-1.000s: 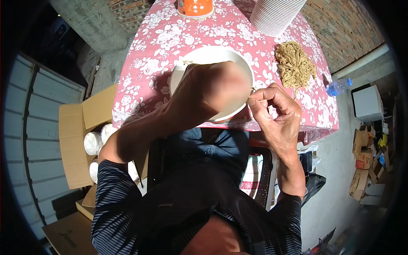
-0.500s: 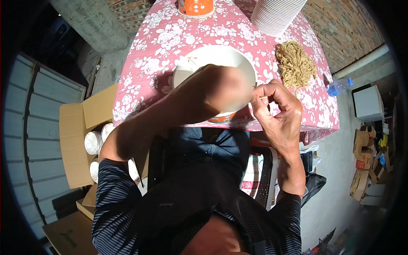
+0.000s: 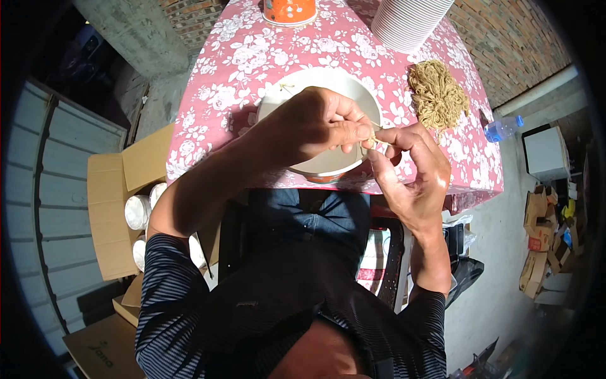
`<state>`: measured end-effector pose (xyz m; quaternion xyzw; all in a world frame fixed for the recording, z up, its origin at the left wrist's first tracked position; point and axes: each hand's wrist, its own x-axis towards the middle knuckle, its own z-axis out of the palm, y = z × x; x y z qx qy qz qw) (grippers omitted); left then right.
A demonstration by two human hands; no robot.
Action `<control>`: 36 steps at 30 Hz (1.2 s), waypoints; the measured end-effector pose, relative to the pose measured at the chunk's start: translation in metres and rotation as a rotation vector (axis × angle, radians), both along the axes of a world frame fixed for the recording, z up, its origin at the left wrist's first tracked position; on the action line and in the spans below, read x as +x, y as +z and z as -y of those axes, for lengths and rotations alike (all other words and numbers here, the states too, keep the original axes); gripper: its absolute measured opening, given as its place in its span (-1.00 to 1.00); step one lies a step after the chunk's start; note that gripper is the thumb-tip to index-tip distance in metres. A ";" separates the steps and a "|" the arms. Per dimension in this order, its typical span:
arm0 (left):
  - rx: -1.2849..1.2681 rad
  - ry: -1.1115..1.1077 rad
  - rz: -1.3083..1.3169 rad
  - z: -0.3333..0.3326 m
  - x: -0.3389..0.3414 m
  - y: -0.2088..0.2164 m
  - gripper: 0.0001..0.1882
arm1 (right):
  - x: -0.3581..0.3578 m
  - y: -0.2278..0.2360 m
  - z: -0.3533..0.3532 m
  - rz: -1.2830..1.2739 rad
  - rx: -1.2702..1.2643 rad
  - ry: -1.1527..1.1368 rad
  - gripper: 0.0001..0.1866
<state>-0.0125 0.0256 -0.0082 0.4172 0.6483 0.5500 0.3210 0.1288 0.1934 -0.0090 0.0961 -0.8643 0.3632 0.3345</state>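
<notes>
Centre: left hand (image 3: 328, 123) and right hand (image 3: 415, 165) pinch cord (image 3: 374, 139) beside the white tub (image 3: 334, 76), seemingly unsecured. A strand (image 3: 286, 86) already shows at its upper-left wall.

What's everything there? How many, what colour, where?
tablecloth: 1, pink and white, middle
open tub: 1, white inside, near side
patterned container: 1, orange, far side
stacked containers: many, white, far right
cord bundle: 1, tan, table's right
held cord: 1, tan, tub's right rim
bottle: 1, clear and blue, right
open carton: 1, brown, left
cylinders: several, white, inside carton
cardboard pile: 1, brown, right
left hand: 1, bare, over tub
right hand: 1, bare, tub's right
</notes>
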 end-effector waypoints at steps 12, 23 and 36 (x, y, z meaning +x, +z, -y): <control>0.090 0.041 -0.009 -0.009 0.007 -0.004 -0.72 | 0.001 -0.005 0.005 -0.170 0.215 -0.165 -0.74; -0.084 -0.055 0.249 -0.005 -0.001 0.004 -0.65 | -0.003 -0.009 0.004 -0.270 0.174 -0.141 -0.80; 0.059 -0.078 0.045 0.001 -0.002 0.000 -0.72 | 0.000 -0.008 -0.012 0.180 -0.533 -0.038 -0.95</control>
